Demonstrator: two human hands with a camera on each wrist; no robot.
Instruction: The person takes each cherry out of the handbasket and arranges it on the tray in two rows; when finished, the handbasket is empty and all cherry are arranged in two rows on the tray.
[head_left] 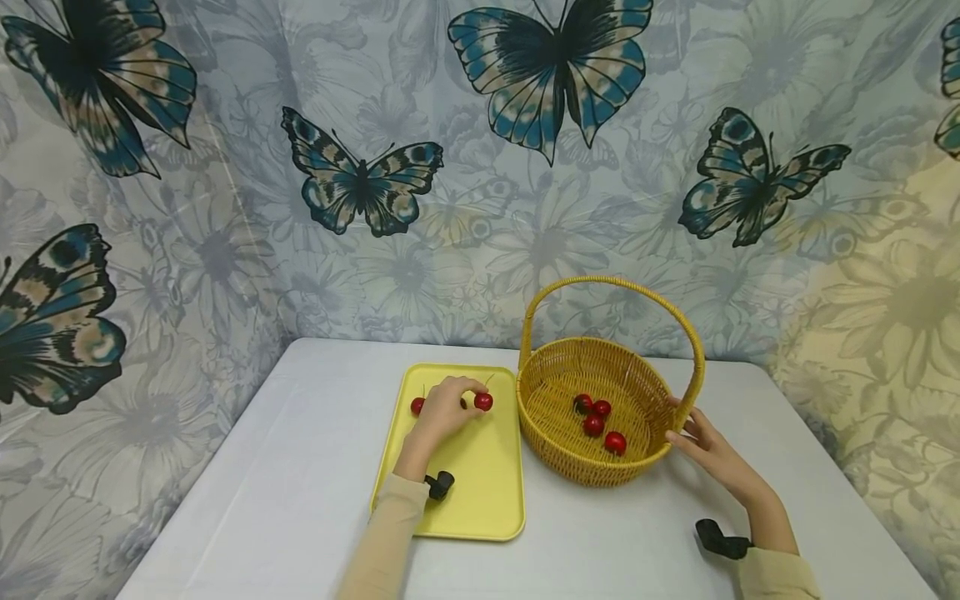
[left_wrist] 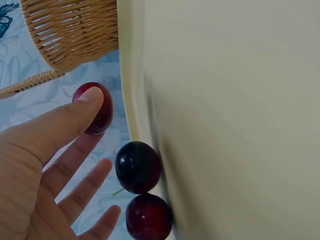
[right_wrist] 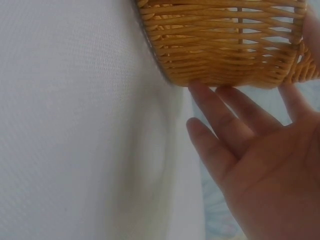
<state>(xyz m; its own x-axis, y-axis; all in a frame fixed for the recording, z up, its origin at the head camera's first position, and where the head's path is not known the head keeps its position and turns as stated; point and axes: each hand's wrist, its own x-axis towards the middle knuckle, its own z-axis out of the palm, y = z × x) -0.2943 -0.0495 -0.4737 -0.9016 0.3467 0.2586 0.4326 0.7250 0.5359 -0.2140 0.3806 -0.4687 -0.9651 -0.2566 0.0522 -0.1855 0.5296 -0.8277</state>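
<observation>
My left hand (head_left: 444, 410) is over the yellow tray (head_left: 480, 483), pinching a dark red cherry (left_wrist: 102, 110) between thumb and index finger. The other fingers spread loosely below it in the left wrist view. Two more cherries lie on the tray close to those fingers, a dark cherry (left_wrist: 138, 167) touching a redder cherry (left_wrist: 149, 217). My right hand (head_left: 708, 450) holds the right side of the woven basket (head_left: 555, 450) at the foot of its handle, thumb at the rim. Its fingertips (right_wrist: 199, 89) touch the outer wall. Several red cherries (head_left: 593, 426) lie inside the basket.
The tray and basket stand side by side on a white-covered table (head_left: 300, 467). The tall arched handle (head_left: 611, 283) rises over the basket. Behind the table hangs a butterfly-patterned cloth (head_left: 487, 275). Each wrist wears a black camera (head_left: 440, 485).
</observation>
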